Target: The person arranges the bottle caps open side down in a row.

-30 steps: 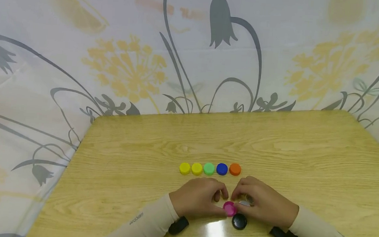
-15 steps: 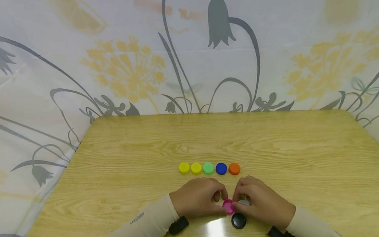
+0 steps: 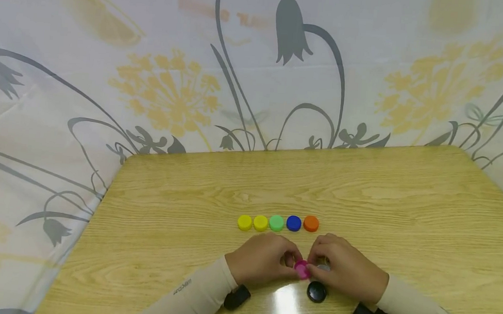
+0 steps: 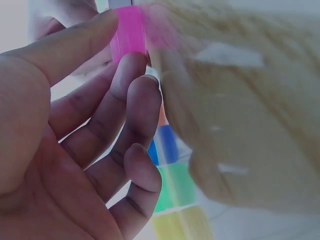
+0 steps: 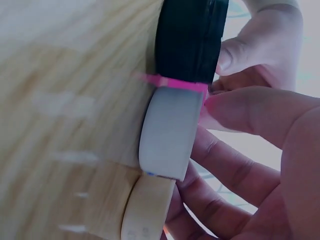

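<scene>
Head view: one straight row at lower centre, two yellow caps (image 3: 244,222), one green cap (image 3: 276,223), one blue cap (image 3: 293,223), one orange cap (image 3: 311,223). Below the row's right end, one pink cap (image 3: 301,270) between the hands; one black cap (image 3: 317,292) just below it; one pale cap (image 3: 324,267), part-hidden by the right hand (image 3: 347,270). Left hand (image 3: 263,258) extends from lower left, right hand from lower right, backs up, fingers bent inward. Both grips closed on the pink cap: left at its left side, right thumb and forefinger nipping its right edge. Bench (image 3: 166,185) wood-grained, glossy, glare streak at bottom centre. Two cream sleeves (image 3: 193,294).

Left wrist view: pink cap at top, left of centre, smooth-walled, pinched by thumb and fingertips; lower fingers loosely curled. Orange sliver, blue, green, one yellow down to bottom centre, blurred.

Right wrist view: black cap at top centre, thick dark wall; pink rim between it and the matte pale cap; thumb tip on the pink. Cream-coloured rounded piece (image 5: 146,212) at bottom centre.
</scene>
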### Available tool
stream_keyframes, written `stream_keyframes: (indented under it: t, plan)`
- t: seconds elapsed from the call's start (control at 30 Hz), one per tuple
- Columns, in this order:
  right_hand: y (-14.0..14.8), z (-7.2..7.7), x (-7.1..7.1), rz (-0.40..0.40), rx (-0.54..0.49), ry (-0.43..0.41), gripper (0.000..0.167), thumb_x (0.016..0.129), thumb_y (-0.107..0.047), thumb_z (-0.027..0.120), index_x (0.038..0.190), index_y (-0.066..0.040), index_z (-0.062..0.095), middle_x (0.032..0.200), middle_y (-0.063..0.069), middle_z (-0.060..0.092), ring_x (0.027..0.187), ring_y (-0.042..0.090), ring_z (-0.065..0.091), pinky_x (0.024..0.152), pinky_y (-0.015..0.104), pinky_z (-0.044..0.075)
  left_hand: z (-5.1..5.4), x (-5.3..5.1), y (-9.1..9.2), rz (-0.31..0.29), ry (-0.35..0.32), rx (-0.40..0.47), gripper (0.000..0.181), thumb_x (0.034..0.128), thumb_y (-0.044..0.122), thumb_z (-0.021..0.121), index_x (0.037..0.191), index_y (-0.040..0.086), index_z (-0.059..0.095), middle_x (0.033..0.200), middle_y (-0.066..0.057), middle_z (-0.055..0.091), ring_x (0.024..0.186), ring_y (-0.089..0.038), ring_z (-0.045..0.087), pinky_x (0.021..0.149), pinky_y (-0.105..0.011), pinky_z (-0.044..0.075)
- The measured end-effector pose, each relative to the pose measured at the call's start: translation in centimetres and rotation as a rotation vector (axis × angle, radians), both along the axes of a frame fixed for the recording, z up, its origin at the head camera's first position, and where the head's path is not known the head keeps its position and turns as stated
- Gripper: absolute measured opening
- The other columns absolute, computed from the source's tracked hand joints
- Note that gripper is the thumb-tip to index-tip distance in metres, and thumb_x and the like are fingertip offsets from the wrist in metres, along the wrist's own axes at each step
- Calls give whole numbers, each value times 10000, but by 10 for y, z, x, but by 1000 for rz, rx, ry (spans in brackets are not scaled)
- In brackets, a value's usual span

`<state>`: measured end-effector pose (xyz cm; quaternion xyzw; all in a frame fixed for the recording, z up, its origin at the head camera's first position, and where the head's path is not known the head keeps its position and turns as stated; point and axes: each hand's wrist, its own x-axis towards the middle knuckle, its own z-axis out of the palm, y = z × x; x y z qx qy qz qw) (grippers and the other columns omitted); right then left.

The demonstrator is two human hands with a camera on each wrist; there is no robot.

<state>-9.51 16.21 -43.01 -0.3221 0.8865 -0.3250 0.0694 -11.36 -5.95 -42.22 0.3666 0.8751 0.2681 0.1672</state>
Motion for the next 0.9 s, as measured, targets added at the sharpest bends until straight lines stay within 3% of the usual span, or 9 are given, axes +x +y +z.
stream_keyframes:
  t: [0.17, 0.5, 0.67, 0.9]
  plan:
    - [3, 0, -3, 10, -43, -40, 61, 939, -263, 710, 883, -279, 729, 885, -179, 620, 809, 7, 518, 689, 227, 455, -1, -3, -2, 22, -38, 18, 251, 912, 372, 733, 1062, 173, 757, 767, 181, 636, 676, 87, 535, 635, -113, 460]
    - [5, 1, -7, -1, -59, -34, 70, 954, -298, 693, 961, -245, 737, 912, -179, 679, 849, -5, 586, 730, 234, 512, 3, -8, -5, 62, -132, 71, 271, 918, 323, 728, 1107, 130, 734, 880, 133, 736, 765, 112, 614, 716, -106, 503]
    - [5, 3, -7, -22, -89, -103, 158, 963, -360, 670, 1002, -217, 726, 960, -143, 703, 899, 15, 633, 761, 240, 541, 3, -10, -5, 82, -153, 111, 259, 914, 298, 733, 1107, 125, 733, 899, 103, 756, 784, 101, 639, 731, -105, 511]
    - [6, 4, -8, -50, -139, -69, 154, 950, -322, 694, 1028, -189, 707, 985, -108, 744, 937, 47, 697, 810, 267, 575, 3, -11, -5, 146, -146, 153, 275, 891, 286, 762, 1117, 134, 722, 890, 85, 756, 772, 76, 641, 714, -123, 513]
